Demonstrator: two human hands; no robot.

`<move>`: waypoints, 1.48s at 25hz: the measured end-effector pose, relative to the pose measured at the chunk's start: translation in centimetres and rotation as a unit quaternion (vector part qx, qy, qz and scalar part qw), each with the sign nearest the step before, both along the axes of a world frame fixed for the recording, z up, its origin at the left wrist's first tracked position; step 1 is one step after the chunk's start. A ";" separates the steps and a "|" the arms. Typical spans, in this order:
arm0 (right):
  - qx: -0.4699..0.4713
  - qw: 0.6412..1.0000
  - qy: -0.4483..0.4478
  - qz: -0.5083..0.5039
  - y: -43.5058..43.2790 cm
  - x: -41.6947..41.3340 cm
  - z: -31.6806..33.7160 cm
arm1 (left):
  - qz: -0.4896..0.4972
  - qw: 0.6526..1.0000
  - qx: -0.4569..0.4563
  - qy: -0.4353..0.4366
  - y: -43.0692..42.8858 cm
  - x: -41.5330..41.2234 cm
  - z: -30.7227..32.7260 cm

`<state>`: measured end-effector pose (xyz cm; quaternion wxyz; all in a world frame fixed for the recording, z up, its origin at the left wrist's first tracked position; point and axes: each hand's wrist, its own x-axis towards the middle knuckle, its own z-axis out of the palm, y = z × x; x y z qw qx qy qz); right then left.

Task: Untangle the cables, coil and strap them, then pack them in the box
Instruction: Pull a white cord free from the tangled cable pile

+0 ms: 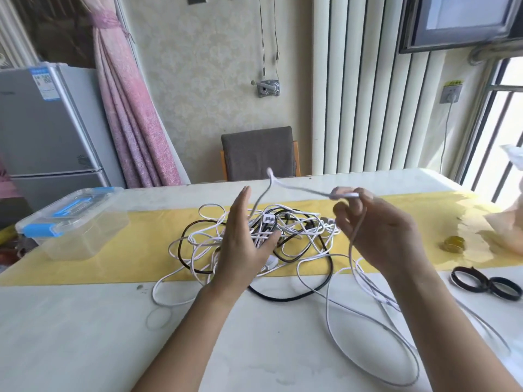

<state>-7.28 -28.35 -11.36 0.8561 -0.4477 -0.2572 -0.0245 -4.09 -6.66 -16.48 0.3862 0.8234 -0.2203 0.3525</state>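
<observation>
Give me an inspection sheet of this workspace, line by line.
surface: white table with a yellow runner across it.
job's things: cable tangle of white and black leads on the runner; clear box with blue latches, lid on, at left; black straps at right.
clutter: small yellow round object and a pale bag at right.
grippers: left hand open above the tangle; right hand pinches a white cable.
cables: the white cable runs from the tangle up to the right hand, then loops loosely on the near table.
surroundings: chair, fridge, pink curtain, radiator.
</observation>
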 end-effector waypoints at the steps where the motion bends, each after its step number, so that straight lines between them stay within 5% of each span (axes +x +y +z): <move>1: -0.002 0.999 0.014 0.033 0.1 -0.1 0.2 | -0.025 0.999 -0.013 0.019 -0.5 0.0 0.1; 3: 0.013 0.997 0.062 -0.033 -0.6 0.6 -0.1 | -0.074 0.993 -0.036 0.081 -0.6 -0.3 0.1; 5: 0.040 0.965 0.142 -0.219 -2.2 1.4 -0.4 | -0.060 0.990 -0.054 0.117 0.5 -0.3 -0.2; 8: -0.112 0.827 0.173 -0.524 -5.4 2.2 -1.3 | 0.019 0.995 -0.062 0.076 3.4 0.0 -0.4; 11: -0.364 0.663 0.021 -0.654 -3.9 2.4 -2.2 | 0.000 0.999 -0.021 0.033 4.0 -0.3 -0.4; 12: -0.399 0.658 -0.071 -0.635 -2.3 2.3 -2.4 | -0.011 0.999 0.006 0.031 3.6 -0.4 -0.6; 14: -0.452 0.721 -0.198 -0.486 1.5 1.7 -3.0 | -0.026 0.997 0.056 0.039 2.6 -0.3 -1.3; 16: -0.542 0.752 -0.214 -0.309 4.8 0.6 -4.0 | -0.015 0.994 0.098 0.034 1.9 -0.4 -1.7; 20: -0.654 0.706 -0.170 -0.211 5.8 0.4 -4.6 | -0.028 0.994 0.102 0.032 2.1 -0.7 -1.4; 22: -0.602 0.740 -0.152 -0.258 4.6 0.5 -3.1 | -0.006 0.996 0.080 0.049 2.8 -0.3 -1.4; 25: -0.378 0.821 -0.112 -0.412 2.3 -0.1 -0.8 | 0.084 0.994 0.036 0.066 4.6 0.6 -0.8; 30: -0.169 0.817 0.013 -0.551 -1.7 1.0 -0.2 | 0.195 0.980 -0.001 0.031 7.4 1.0 0.2; 32: -0.241 0.792 0.061 -0.558 -2.7 1.9 -0.8 | 0.173 0.982 -0.044 0.058 7.8 1.2 -0.2; 34: -0.419 0.698 0.090 -0.573 -3.2 2.9 -2.4 | 0.133 0.988 -0.048 0.066 7.1 1.1 -0.7; 36: -0.530 0.611 0.039 -0.587 -1.6 3.0 -3.5 | 0.102 0.993 -0.037 0.051 5.7 0.7 -1.0; 37: -0.543 0.612 -0.019 -0.575 -0.4 2.9 -3.9 | 0.088 0.995 -0.029 0.036 4.8 0.4 -1.0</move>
